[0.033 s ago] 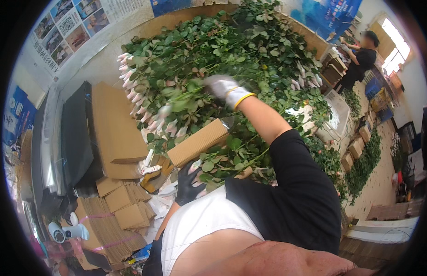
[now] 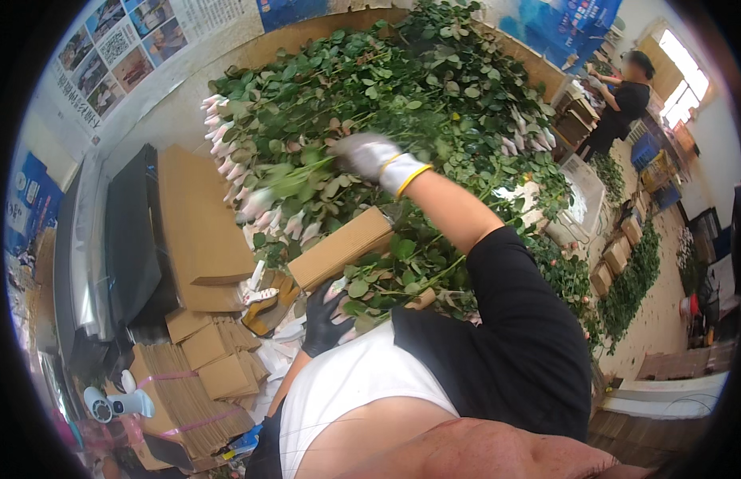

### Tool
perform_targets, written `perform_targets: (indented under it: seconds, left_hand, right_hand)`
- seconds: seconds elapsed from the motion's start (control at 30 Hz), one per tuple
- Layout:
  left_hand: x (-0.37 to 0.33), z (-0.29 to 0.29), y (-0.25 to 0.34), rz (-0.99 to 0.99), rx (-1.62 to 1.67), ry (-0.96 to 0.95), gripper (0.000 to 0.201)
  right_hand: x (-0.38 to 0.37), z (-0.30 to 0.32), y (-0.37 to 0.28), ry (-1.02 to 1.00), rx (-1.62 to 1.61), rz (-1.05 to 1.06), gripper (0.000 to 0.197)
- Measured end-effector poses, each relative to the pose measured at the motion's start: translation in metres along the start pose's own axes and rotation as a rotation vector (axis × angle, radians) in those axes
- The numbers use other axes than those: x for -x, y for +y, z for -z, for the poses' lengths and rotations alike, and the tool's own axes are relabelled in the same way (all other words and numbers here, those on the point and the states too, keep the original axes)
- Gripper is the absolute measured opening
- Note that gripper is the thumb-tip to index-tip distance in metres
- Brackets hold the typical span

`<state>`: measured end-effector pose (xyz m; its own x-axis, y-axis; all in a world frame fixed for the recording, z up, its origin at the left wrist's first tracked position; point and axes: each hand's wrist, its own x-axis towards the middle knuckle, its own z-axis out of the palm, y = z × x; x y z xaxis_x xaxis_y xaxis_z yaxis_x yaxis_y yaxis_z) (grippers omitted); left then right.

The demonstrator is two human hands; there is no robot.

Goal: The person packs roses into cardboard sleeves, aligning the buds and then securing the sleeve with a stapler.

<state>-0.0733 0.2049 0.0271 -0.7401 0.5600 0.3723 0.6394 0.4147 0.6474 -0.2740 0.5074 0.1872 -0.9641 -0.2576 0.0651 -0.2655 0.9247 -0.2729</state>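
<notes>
On the far side of the crowded bench, the right hand (image 2: pixel 370 156) in a pale glove grips a leafy stem (image 2: pixel 294 180) atop the rose heap (image 2: pixel 402 88), while the black-gloved left hand (image 2: pixel 322 319) clutches stems (image 2: pixel 386 291) near the cardboard box (image 2: pixel 338 247).

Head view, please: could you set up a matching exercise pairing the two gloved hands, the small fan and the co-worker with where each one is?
1 right hand
2 left hand
3 small white fan
4 co-worker

A far upper right, by boxes
B low, under the stem bundle
C raised in the rose pile
D lower left, by tied cardboard

Pairs: 1-C, 2-B, 3-D, 4-A
</notes>
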Motion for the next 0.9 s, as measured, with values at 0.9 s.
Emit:
perform_targets:
  seconds: [0.9]
  left_hand:
    - [0.004,-0.007,0.001,0.058,0.412,0.063,0.066]
  right_hand:
    - [0.211,0.012,-0.137,0.086,0.053,0.239,0.046]
